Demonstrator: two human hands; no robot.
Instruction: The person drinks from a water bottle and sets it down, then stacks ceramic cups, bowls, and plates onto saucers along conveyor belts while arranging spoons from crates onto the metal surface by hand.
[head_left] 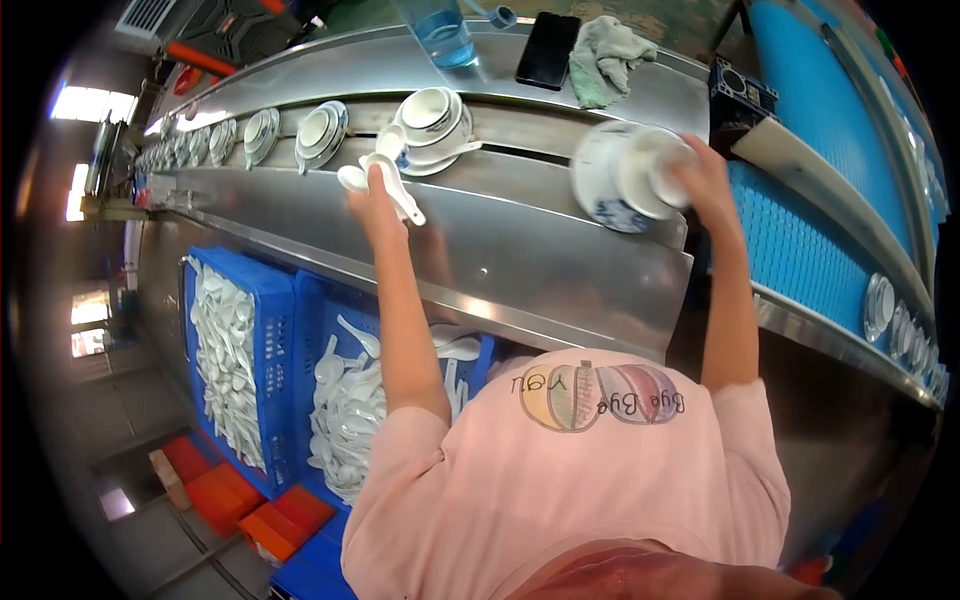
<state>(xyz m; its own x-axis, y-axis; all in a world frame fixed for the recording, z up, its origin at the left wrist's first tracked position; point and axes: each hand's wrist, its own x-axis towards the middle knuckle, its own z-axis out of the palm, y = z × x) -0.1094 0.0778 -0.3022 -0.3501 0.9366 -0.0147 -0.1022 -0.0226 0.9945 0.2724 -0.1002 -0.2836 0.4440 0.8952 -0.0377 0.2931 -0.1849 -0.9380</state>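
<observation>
White spoons (pixel 398 190) are in my left hand (pixel 376 213), its fingers wrapped round them at the counter's edge. Just beyond it, a stack of a plate, bowl and cup (pixel 430 112) with a spoon laid across sits on the metal track. My right hand (pixel 702 182) is closed on a white cup (pixel 672 172), blurred by motion. That cup is over a bowl (pixel 640 180) and a blue-patterned plate (pixel 603 180) at the right end of the track. Whether the cup touches the bowl cannot be made out.
More dish sets (pixel 262 135) line the track leftward. Blue crates (pixel 275 350) of white spoons stand below. Behind the track lie a water jug (pixel 445 40), a phone (pixel 548 50) and a cloth (pixel 608 60). A blue conveyor (pixel 800 230) runs at the right.
</observation>
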